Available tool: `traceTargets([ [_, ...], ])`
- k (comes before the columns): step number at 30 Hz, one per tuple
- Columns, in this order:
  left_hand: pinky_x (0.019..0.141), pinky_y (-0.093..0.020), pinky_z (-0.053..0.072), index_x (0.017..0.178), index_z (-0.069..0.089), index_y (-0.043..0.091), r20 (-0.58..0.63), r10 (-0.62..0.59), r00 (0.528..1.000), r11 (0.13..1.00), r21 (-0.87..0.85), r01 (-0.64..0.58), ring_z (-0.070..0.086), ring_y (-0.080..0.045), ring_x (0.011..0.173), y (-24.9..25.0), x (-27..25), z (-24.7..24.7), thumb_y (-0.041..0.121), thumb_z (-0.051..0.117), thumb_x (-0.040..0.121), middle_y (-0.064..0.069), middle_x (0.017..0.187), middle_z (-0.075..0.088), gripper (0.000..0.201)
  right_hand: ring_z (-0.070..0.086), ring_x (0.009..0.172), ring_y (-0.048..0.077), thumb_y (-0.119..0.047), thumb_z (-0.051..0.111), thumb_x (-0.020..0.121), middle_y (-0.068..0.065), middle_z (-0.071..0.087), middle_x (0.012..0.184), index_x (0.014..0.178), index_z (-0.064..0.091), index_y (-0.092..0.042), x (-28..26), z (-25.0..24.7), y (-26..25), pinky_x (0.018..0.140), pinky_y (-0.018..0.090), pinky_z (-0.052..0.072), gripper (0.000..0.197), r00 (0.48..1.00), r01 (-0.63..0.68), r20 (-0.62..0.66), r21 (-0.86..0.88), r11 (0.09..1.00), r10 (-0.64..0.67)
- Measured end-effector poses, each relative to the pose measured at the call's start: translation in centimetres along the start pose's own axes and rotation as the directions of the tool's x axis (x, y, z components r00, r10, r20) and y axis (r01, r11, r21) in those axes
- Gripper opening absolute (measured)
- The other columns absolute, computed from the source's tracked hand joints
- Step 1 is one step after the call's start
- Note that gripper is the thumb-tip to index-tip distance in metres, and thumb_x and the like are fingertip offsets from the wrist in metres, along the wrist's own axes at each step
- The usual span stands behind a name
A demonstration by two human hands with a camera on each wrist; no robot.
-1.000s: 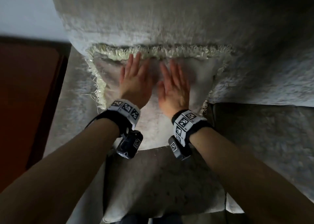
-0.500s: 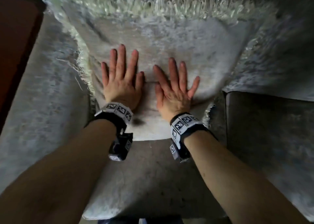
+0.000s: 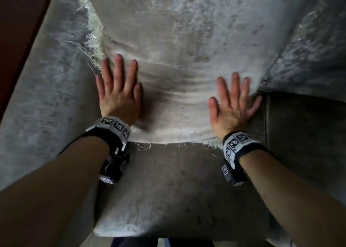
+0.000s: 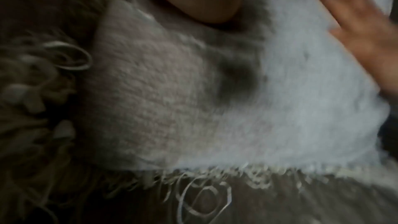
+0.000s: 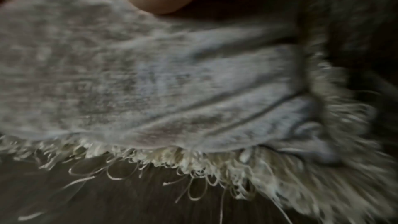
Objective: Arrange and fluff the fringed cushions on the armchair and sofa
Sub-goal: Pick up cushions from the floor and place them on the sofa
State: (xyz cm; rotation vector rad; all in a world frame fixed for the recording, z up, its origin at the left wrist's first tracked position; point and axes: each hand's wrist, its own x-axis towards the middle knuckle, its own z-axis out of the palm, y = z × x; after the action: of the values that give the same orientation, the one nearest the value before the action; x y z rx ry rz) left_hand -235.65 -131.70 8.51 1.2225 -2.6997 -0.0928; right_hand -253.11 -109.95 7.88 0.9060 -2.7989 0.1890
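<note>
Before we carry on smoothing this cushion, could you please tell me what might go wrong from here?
1. The loose cream fringe threads along the pale grey fringed cushion trail by both wrists; the black wrist-worn cameras could snag them.
2. The flat left hand and right hand press apart, and creases have bunched between them; pushing harder may flatten rather than fluff.
3. The right hand sits at the cushion's edge and could slip into the grey seat gap.
</note>
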Motion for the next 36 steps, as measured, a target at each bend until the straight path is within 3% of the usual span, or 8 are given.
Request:
traceTargets([
  [3, 0.119, -0.052, 0.009, 0.153, 0.013, 0.026, -0.096, -0.184, 0.978, 0.976, -0.134, 0.171, 0.005, -0.036, 0.148, 2.3, -2.2, -1.8, 0.039, 0.032, 0.098, -0.014, 0.16, 0.007, 0.06, 0.003, 0.149, 0.029, -0.04, 0.041, 0.093, 0.008, 0.007, 0.161, 0.153, 0.016, -0.025, -2.0, -2.2, -2.8, 0.113, 0.061, 0.01, 0.067, 0.989, -0.061, -0.117, 0.222, 0.973, 0.088],
  [7, 0.118, -0.051, 0.007, 0.151, 0.021, 0.021, -0.071, 0.239, 0.968, 0.964, -0.098, -0.246, 0.01, -0.031, 0.147, 7.1, -5.2, 0.5, 0.034, 0.046, 0.094, -0.011, 0.159, 0.017, 0.064, 0.003, 0.148, 0.012, -0.029, 0.054, 0.083, -0.005, 0.018, 0.16, 0.15, 0.026, -0.028, -5.1, -0.5, -8.0, 0.116, 0.05, 0.011, 0.072, 0.908, 0.401, 0.011, 0.266, 0.877, -0.419],
  [11, 0.117, -0.046, 0.017, 0.149, 0.031, 0.024, -0.067, 0.307, 0.949, 0.948, 0.109, -0.299, 0.022, -0.033, 0.144, 4.0, -3.2, 2.7, 0.05, 0.043, 0.096, -0.016, 0.156, 0.026, 0.061, 0.005, 0.148, 0.006, -0.039, 0.04, 0.097, -0.018, 0.008, 0.16, 0.152, 0.016, -0.037, -5.6, 1.8, -3.1, 0.117, 0.049, 0.01, 0.06, 0.96, 0.222, 0.151, 0.099, 0.97, -0.235],
  [17, 0.119, -0.053, 0.01, 0.15, 0.019, -0.002, 0.061, 0.053, 0.997, 0.998, 0.014, -0.054, 0.009, -0.044, 0.145, 4.7, -2.0, -4.0, 0.039, 0.038, 0.098, -0.029, 0.156, 0.011, 0.069, 0.002, 0.149, 0.02, -0.03, 0.035, 0.097, -0.003, 0.002, 0.162, 0.154, 0.012, -0.028, -5.3, -3.6, 0.4, 0.117, 0.052, 0.011, 0.062, 0.966, -0.227, 0.144, 0.069, 0.971, 0.216],
  [22, 0.119, -0.051, 0.004, 0.148, 0.02, -0.005, 0.087, 0.243, 0.966, 0.969, -0.07, -0.237, 0.001, -0.046, 0.145, 12.9, 1.6, -13.8, 0.032, 0.045, 0.09, -0.028, 0.156, 0.005, 0.074, 0.049, 0.128, 0.027, -0.023, 0.052, 0.082, 0.007, 0.058, 0.132, 0.115, 0.067, -0.018, 0.8, -13.3, -2.7, 0.103, 0.04, 0.032, 0.036, 0.992, -0.109, -0.032, 0.308, 0.945, 0.125],
  [28, 0.112, -0.044, 0.028, 0.139, 0.041, 0.008, 0.335, 0.535, 0.775, 0.836, -0.078, -0.544, 0.023, -0.037, 0.143, 22.7, 4.0, -25.5, 0.031, 0.042, 0.095, -0.02, 0.151, 0.031, 0.049, 0.056, 0.095, 0.034, -0.012, 0.054, 0.082, 0.015, 0.065, 0.096, 0.089, 0.068, -0.006, 4.3, -26.0, 0.5, 0.08, 0.04, 0.048, 0.016, 0.958, -0.24, -0.031, 0.456, 0.857, 0.285],
  [32, 0.086, -0.035, 0.049, 0.113, 0.063, 0.001, 0.638, 0.602, 0.481, 0.701, -0.133, -0.7, 0.061, -0.031, 0.108, 29.4, 3.5, -29.8, 0.027, 0.048, 0.096, -0.015, 0.116, 0.064, 0.034, 0.056, 0.098, 0.034, -0.011, 0.053, 0.087, 0.016, 0.066, 0.098, 0.092, 0.069, -0.006, 3.4, -33.5, 6.3, 0.083, 0.039, 0.047, 0.018, 0.936, -0.331, 0.046, 0.453, 0.828, 0.35],
  [36, 0.074, -0.031, 0.04, 0.108, 0.062, 0.003, 0.593, 0.7, 0.399, 0.578, -0.142, -0.803, 0.06, -0.032, 0.103, 37.3, -0.5, -34.2, 0.029, 0.044, 0.098, -0.015, 0.11, 0.062, 0.033, 0.062, 0.098, 0.03, -0.017, 0.051, 0.089, 0.013, 0.068, 0.104, 0.097, 0.071, -0.011, 1.0, -40.6, 13.6, 0.081, 0.034, 0.051, 0.022, 0.898, -0.439, 0.172, 0.402, 0.804, 0.404],
])
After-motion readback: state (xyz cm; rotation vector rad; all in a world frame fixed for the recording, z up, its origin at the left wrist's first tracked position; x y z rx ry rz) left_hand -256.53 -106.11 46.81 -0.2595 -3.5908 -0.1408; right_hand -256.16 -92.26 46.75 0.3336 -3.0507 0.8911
